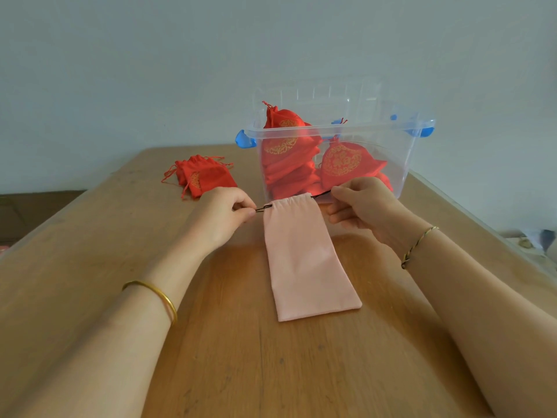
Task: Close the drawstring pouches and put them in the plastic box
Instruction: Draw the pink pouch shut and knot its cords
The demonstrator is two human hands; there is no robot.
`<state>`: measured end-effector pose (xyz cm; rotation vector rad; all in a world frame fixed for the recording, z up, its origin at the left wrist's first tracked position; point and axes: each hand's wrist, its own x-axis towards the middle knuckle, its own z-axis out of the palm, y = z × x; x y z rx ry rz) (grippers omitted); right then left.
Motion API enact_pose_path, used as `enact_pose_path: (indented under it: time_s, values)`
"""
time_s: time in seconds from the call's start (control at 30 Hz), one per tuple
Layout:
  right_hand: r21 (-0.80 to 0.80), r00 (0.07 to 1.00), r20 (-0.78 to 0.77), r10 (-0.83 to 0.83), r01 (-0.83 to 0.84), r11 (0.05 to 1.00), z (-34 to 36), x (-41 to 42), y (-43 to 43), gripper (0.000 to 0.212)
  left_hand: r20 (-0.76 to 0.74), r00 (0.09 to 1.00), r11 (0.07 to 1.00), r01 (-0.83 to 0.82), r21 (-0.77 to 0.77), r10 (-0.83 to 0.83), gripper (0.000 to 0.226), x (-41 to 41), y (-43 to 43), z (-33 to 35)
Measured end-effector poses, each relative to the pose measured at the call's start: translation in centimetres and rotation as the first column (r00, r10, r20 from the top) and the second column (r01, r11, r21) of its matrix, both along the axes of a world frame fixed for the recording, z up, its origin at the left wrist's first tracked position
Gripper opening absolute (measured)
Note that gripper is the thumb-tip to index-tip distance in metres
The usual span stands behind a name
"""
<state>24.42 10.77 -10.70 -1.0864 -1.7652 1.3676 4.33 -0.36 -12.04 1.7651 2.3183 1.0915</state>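
Head view: pink pouch (307, 257) is lying flat on the surface (241, 372), just before the plastic box (361, 129). Left hand (223, 217) and right hand (361, 206) are each pinching a black cord (321, 194) end, fingers curled. The pouch is looking light and limp, so the cords are the best hold. Red pouches (281, 143) are showing gold emblems, with no legible writing.

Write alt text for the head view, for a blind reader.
A left hand and a right hand pinch the black cord ends of a pink pouch flat on a wooden table. Behind it, a clear plastic box holds red pouches; loose red pouches lie left of it.
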Motion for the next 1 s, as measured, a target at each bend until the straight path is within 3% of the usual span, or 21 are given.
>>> enact_pose_path:
  time_s: [0.27,0.5,0.57,0.6,0.63,0.7,0.77,0.83,0.9,0.93,1.0]
  values:
    - [0.132,0.99,0.087,-0.11,0.098,0.986,-0.2,0.4,0.6,0.017,-0.043,0.994,0.993,-0.099,0.07,0.102,0.013,-0.4,-0.3,0.3]
    - [0.105,0.974,0.105,-0.199,0.188,0.976,0.4,2.2,1.8,0.01,-0.064,0.977,0.979,-0.205,0.004,0.204,0.025,-2.3,-1.1,0.7]
    - [0.118,0.958,0.11,-0.264,0.251,0.961,0.2,2.4,2.2,0.009,0.023,0.975,0.975,-0.223,0.016,0.223,0.027,-2.2,-0.9,1.0]
    - [0.131,0.95,0.109,-0.294,0.279,0.951,0.1,2.3,2.3,0.01,0.168,0.962,0.973,-0.226,0.05,0.215,0.027,-1.9,-0.7,1.2]
    - [0.137,0.942,0.096,-0.32,0.306,0.942,0.1,2.2,2.3,0.012,0.39,0.905,0.97,-0.222,0.099,0.167,0.027,-1.3,-0.4,1.5]
    - [0.093,0.938,0.041,-0.345,0.34,0.936,0.2,1.9,2.2,0.017,0.782,0.61,0.96,-0.124,0.25,-0.125,0.028,0.0,-0.1,2.3]
    - [-0.013,0.949,-0.022,-0.315,0.315,0.949,0.1,1.7,2.0,0.022,0.86,0.298,0.901,-0.001,0.434,-0.414,0.031,1.1,0.1,3.2]
    - [-0.14,0.958,-0.095,-0.27,0.256,0.956,0.3,1.3,1.7,0.023,0.823,0.121,0.832,0.04,0.554,-0.554,0.032,2.0,0.5,4.2]
    - [-0.26,0.937,-0.234,-0.26,0.197,0.945,0.9,0.8,1.3,0.023,0.801,0.094,0.807,0.062,0.587,-0.591,0.032,3.1,1.3,5.1]
    - [-0.307,0.91,-0.319,-0.266,0.166,0.937,1.4,0.6,1.1,0.025,0.806,0.137,0.817,0.086,0.57,-0.576,0.03,3.7,1.6,5.5]
    - [-0.356,0.838,-0.472,-0.273,0.102,0.929,2.5,0.2,0.8,0.027,0.809,0.312,0.867,0.147,0.476,-0.498,0.023,4.6,2.3,5.8]
